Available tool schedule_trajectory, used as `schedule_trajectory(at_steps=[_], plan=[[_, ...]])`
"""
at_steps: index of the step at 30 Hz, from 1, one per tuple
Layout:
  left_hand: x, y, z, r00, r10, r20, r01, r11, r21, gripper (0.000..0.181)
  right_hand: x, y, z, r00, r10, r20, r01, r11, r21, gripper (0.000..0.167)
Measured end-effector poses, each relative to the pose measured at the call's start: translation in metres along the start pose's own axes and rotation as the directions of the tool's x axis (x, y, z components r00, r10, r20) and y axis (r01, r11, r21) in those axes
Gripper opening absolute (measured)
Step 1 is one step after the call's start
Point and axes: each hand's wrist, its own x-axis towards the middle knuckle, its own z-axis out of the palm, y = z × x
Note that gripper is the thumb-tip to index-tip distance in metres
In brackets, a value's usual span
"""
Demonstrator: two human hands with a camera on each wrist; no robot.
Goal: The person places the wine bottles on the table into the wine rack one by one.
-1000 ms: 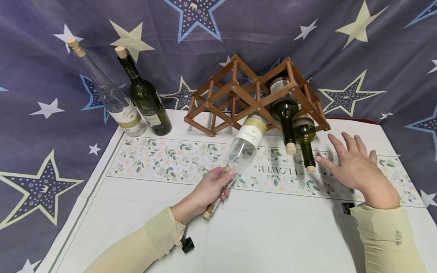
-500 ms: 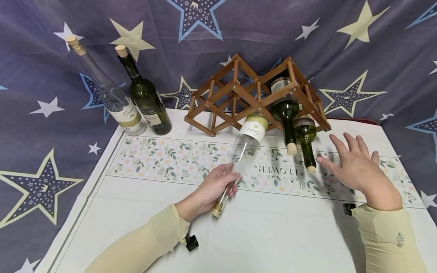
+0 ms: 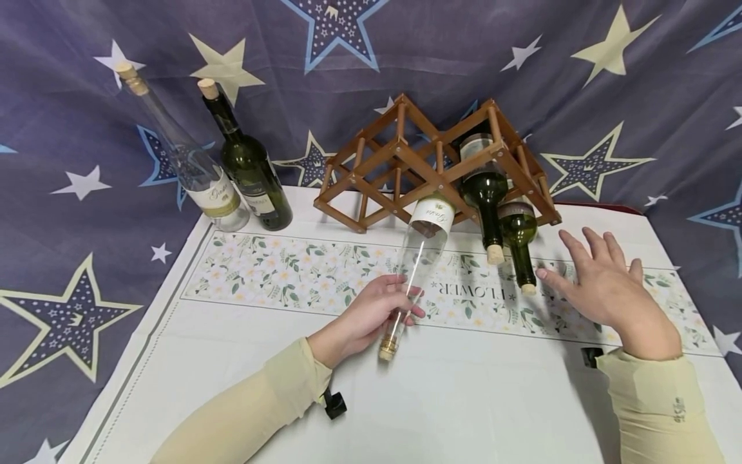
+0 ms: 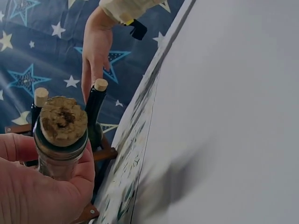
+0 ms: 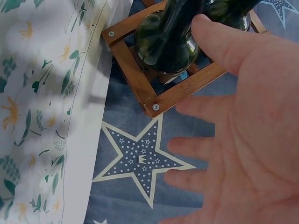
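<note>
My left hand (image 3: 379,310) grips the neck of a clear corked bottle (image 3: 426,241) with a white label. Its base end reaches into a lower opening of the brown wooden wine rack (image 3: 397,147), and its cork (image 4: 64,120) faces the left wrist camera. In the rack's right part lie two green bottles, one upper (image 3: 485,190) and one lower (image 3: 518,225), corks toward me. My right hand (image 3: 608,290) has its fingers spread beside the lower green bottle's neck, holding nothing. In the right wrist view, the thumb (image 5: 219,42) overlaps a green bottle; whether it touches cannot be told.
At the table's back left stand a clear corked bottle (image 3: 214,196) and a dark green corked bottle (image 3: 255,177). A flower-printed strip (image 3: 278,270) runs across the white table cover (image 3: 464,406). Behind everything hangs a purple star-patterned cloth (image 3: 440,38).
My left hand has moved right, swinging the bottle's neck end rightward. The bottle's base end has slid further into the rack. The right hand has hardly moved.
</note>
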Motion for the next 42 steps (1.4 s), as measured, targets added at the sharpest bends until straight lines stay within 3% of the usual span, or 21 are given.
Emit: schedule_trajectory(at_steps=[22, 31, 42], plan=[[0.019, 0.002, 0.011, 0.998, -0.006, 0.059, 0.008, 1.000, -0.030, 0.079, 0.000, 0.001, 0.000, 1.000, 0.003, 0.000, -0.003, 1.000, 0.002, 0.097], [0.027, 0.004, 0.016, 1.000, -0.005, 0.019, 0.005, 1.000, 0.013, 0.078, -0.001, 0.001, -0.002, 1.000, 0.008, 0.004, -0.008, 1.000, -0.011, 0.097], [0.038, 0.008, 0.020, 1.000, -0.004, -0.008, 0.004, 0.999, -0.041, 0.079, -0.001, 0.001, -0.002, 1.000, 0.005, 0.009, -0.005, 1.000, -0.006, 0.099]])
